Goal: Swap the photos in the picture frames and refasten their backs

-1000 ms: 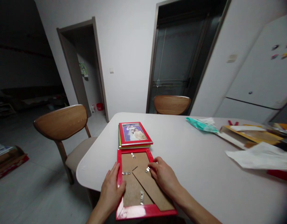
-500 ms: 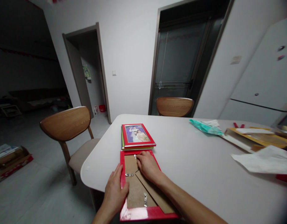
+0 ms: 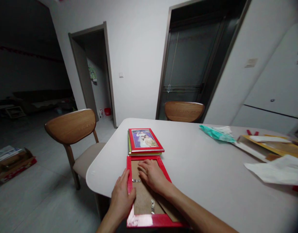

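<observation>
A red picture frame (image 3: 163, 221) lies face down at the table's near edge, its brown backing board (image 3: 141, 202) showing. Small metal clips hold the board: one clip (image 3: 135, 180) on the left, another clip (image 3: 152, 206) at the near end. My left hand (image 3: 122, 195) is closed on the frame's left side, thumb over the rim and fingers along the outer edge. Across the upper part of the board lies my right hand (image 3: 152, 174), fingers stretched out and touching it, hiding its far end. A brown stand flap (image 3: 172, 212) shows partly under my right forearm.
Just beyond is a stack of frames, topped by a red-framed photo (image 3: 145, 139). To the right lie a teal plastic packet (image 3: 217, 133), white paper (image 3: 280, 170) and a yellow-edged package (image 3: 275, 145). Wooden chairs stand at the left (image 3: 73, 126) and far side (image 3: 184, 111).
My right fingers have left the far clip and slid slightly left over the board, flattening out. My left hand keeps its hold. The view has turned a little to the left.
</observation>
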{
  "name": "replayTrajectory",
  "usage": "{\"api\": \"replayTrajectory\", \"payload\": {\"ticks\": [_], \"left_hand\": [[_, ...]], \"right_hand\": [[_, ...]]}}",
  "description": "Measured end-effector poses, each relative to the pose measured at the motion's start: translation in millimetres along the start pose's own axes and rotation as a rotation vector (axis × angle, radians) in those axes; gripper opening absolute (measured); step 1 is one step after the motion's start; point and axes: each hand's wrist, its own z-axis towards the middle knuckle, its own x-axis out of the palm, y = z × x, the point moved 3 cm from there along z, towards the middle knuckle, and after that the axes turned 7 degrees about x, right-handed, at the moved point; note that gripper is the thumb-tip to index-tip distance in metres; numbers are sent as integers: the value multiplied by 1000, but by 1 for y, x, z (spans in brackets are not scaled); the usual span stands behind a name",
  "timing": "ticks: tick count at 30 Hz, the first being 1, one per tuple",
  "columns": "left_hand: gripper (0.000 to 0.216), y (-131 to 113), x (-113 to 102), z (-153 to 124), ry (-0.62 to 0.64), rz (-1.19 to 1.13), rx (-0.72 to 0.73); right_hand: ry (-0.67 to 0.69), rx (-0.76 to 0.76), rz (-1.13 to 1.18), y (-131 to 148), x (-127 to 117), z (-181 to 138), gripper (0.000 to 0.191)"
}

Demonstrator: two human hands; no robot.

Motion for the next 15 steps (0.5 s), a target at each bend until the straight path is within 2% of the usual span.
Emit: {"api": "replayTrajectory", "payload": {"ticks": [4,7,11,15], "left_hand": [[49,1,0,0,-24,-27,-11],[50,3,2,0,-16,-26,-19],[50,2,2,1,0,12,1],[49,-2,0,1,4,24,3]], "right_hand": [[88,-101,79,18,1,-13,17],[109,-60,44,25,-1,-13,17],[65,-16,24,29,-2,-8,16],[77,-38,79,26,-4,-11,18]]}}
